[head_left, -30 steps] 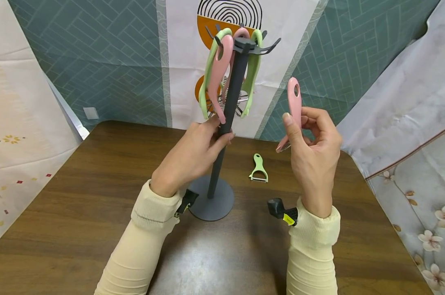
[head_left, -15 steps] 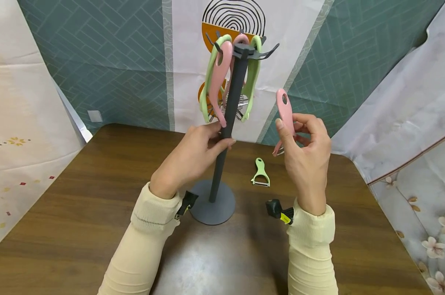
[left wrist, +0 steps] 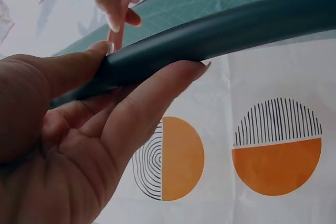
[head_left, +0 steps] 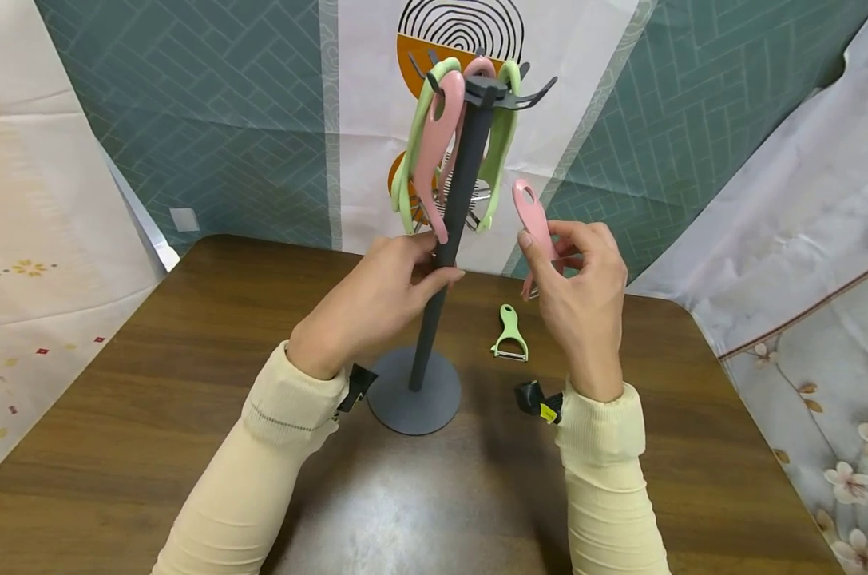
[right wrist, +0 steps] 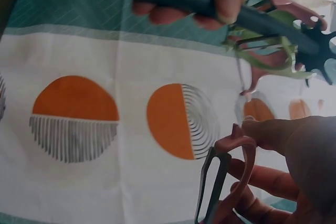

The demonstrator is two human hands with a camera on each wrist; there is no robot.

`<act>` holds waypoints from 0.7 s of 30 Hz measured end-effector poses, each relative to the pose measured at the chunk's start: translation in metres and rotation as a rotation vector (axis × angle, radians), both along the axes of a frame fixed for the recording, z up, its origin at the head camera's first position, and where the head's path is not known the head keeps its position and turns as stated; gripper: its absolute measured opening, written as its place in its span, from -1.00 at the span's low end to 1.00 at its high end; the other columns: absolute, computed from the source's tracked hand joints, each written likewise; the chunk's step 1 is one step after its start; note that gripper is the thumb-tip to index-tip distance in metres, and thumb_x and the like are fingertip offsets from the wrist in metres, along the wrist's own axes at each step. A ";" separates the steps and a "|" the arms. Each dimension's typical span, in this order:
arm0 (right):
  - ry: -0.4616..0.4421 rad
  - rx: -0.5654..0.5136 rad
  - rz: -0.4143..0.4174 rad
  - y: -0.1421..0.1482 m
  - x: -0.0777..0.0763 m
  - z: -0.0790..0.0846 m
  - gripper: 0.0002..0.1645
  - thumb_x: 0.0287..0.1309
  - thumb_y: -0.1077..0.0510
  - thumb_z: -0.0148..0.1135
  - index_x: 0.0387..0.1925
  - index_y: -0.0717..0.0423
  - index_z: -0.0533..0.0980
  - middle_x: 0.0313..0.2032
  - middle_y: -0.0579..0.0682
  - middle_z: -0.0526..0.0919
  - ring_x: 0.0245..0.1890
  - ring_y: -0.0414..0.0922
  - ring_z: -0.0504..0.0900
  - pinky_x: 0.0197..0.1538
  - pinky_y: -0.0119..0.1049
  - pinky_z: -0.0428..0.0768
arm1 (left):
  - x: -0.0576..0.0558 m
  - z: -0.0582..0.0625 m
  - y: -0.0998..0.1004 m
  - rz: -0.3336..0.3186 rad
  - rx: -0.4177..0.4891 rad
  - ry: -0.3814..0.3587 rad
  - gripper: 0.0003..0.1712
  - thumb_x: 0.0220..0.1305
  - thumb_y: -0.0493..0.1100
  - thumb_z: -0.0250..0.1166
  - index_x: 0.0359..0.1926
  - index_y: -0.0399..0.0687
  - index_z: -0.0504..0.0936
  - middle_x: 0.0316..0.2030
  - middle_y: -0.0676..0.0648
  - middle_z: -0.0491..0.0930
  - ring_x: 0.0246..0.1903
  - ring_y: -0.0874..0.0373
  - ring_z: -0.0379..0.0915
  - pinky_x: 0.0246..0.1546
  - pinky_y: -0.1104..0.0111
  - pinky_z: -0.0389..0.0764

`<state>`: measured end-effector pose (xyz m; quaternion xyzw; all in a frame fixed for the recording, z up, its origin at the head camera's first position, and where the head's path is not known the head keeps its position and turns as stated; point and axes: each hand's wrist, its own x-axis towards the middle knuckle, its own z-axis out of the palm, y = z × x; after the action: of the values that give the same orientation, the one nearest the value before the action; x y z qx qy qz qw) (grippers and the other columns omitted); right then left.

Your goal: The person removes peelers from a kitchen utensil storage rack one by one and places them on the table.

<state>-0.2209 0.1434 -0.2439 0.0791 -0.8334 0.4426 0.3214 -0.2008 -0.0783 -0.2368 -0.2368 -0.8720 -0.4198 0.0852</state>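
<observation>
Brown table (head_left: 153, 415), teal backdrop (head_left: 225, 96) — I saw the right hand (head_left: 583, 295) pinching a pink peeler (head_left: 535, 220) between fingertips (head_left: 525, 239) — left hand (head_left: 369, 302) gripping the stand (head_left: 466, 168).

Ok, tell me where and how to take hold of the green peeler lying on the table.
I'd pinch the green peeler across its narrow handle, coming from above and the right. It lies flat with the handle at the far end and the blade on the near side, and the stand is to its left.
</observation>
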 end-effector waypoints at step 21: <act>-0.058 0.167 -0.069 0.032 -0.030 -0.038 -0.59 0.23 -0.05 0.41 -0.11 0.22 0.69 -0.37 0.16 0.59 -0.30 0.01 0.54 -0.20 -0.25 0.38 | -0.015 -0.019 -0.004 -0.112 0.034 0.147 -0.84 0.48 -0.07 0.26 -0.18 -0.06 0.56 -0.41 0.02 0.57 -0.42 0.21 0.44 -0.31 0.36 0.50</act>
<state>-0.2514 0.1753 -0.2817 0.0639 -0.8785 0.3625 0.3045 -0.2155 -0.0826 -0.2556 -0.3139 -0.8416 -0.4202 0.1291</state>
